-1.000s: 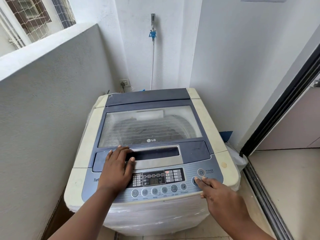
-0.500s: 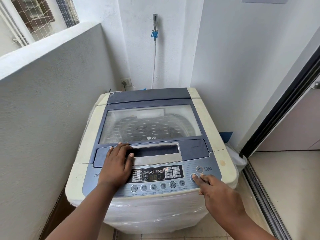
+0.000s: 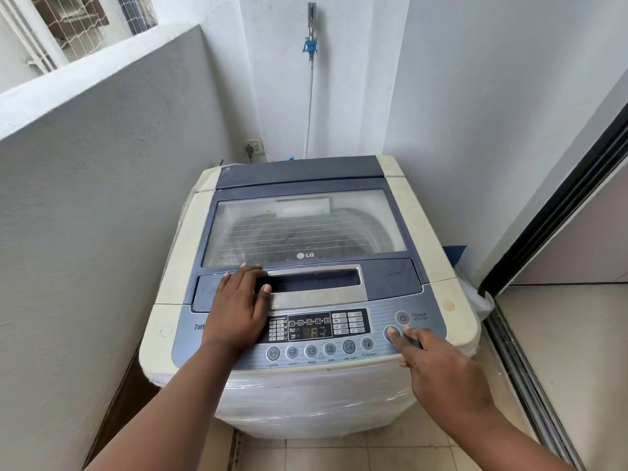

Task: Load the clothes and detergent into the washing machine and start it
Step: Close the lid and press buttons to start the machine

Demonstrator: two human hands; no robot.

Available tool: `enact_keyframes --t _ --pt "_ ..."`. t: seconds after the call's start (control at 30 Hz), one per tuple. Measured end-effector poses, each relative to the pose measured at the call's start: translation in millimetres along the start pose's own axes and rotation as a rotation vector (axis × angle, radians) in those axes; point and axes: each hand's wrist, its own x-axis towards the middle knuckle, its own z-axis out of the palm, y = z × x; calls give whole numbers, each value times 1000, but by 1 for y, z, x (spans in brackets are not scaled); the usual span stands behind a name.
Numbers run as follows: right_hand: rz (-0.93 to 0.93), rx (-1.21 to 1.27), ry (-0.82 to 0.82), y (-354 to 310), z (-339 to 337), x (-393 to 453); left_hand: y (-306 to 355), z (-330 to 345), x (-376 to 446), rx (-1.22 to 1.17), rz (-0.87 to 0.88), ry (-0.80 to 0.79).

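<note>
The LG top-loading washing machine (image 3: pixel 306 300) stands in a narrow corner with its glass lid (image 3: pixel 306 229) shut, dark laundry faintly visible through it, so loading looks finished. The left hand (image 3: pixel 238 307) lies flat, fingers spread and holding nothing, over the lid handle, probably to brace. The right hand (image 3: pixel 438 365) extends one fingertip onto the round button (image 3: pixel 390 333) below the power button (image 3: pixel 402 317), its other fingers loosely curled, likely to start the cycle; the display (image 3: pixel 310 329) is lit.

Left hand (image 3: pixel 238 311) flat, right hand (image 3: pixel 441 372) pointing

Yellowed matt plastic washing machine (image 3: pixel 452 266), glossy clear lid (image 3: pixel 306 226).
</note>
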Motion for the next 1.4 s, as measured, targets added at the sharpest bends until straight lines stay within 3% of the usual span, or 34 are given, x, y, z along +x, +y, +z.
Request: enact_keyframes --t 0.2,0.43,0.73,1.2,1.4 --pt "-23 -50 24 -5 -1 3 0 0 1 10 -2 -6" --pt "18 27 -129 -5 -9 6 2 -1 -6 -4 -30 -18" --pt "30 105 -75 -5 -18 3 0 -2 -3 12 -23 -14" --pt "-1 -47 -91 -6 -8 8 2 -3 1 6 -14 -5" --pt "29 -20 -241 -8 -11 12 2 1 -6 26 -17 -14"
